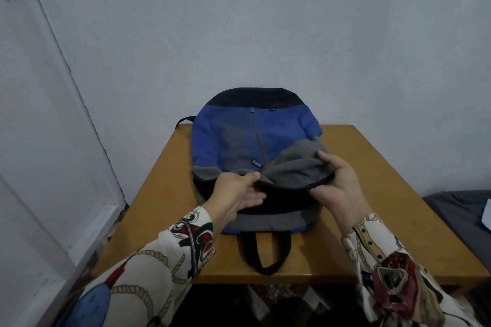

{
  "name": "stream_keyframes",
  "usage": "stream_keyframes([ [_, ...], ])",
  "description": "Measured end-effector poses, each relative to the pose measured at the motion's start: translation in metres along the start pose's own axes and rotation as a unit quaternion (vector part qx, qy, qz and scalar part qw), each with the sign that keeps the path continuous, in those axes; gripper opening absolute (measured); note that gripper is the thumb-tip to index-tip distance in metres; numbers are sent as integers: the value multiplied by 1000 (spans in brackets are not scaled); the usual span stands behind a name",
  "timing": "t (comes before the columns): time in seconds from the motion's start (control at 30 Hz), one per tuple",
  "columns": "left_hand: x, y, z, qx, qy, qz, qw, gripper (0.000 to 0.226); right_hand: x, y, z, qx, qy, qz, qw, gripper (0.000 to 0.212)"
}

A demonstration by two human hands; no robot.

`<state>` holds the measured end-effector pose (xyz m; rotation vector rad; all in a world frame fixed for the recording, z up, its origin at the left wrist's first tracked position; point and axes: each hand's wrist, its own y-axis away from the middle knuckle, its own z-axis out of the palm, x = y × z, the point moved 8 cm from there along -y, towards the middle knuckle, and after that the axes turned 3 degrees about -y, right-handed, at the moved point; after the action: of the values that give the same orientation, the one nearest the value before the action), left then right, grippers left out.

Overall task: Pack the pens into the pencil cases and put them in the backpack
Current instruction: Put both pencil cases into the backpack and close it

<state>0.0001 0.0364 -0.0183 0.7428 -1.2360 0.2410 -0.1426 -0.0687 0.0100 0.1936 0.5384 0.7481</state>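
On the wooden surface [372,194], set against a pale wall, a blue, grey and black backpack [233,138] lies flat with its top end toward the person and its black carry loop [265,255] hanging over the near edge. At the left, a shoulder strap [184,120] pokes out from behind the bag. The left hand [239,191], coming from a patterned sleeve [164,263], pinches the rim of the bag's opening between thumb and fingers. Between the two hands the grey flap [295,167] is lifted, showing a dark opening beneath it whose contents cannot be made out. The right hand [337,183] grips the right side of that flap, thumb on top and fingers curled under its edge. Far right, a grey bed [459,210] sits beside the surface.
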Motion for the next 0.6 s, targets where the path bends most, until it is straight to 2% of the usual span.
stream_keyframes([
  [0.07,6,0,2,15,96,45,994,5,0,-2,-4,-2,-41,-5,999,48],
  [0.1,8,1,1,23,144,65,987,5,1,-4,-7,4,-61,-7,998,57],
  [0.17,9,1,-2,38,231,89,968,24,2,-7,-14,25,-87,-10,996,67],
  [0.23,7,1,-5,49,311,78,946,44,5,-11,-22,54,-100,-10,993,67],
  [0.27,7,1,-6,45,351,65,933,46,6,-12,-27,66,-104,-11,992,65],
  [0.37,8,1,-15,22,432,37,901,35,9,-8,-33,73,-99,-11,992,46],
  [0.47,4,-4,-33,23,442,13,897,33,3,-6,-34,64,-64,-23,996,31],
  [0.53,-4,-15,-51,77,387,-3,919,35,-8,-8,-36,67,11,-51,996,33],
  [0.6,-8,-23,-69,128,306,5,943,39,-27,-13,-46,104,112,-108,982,34],
])
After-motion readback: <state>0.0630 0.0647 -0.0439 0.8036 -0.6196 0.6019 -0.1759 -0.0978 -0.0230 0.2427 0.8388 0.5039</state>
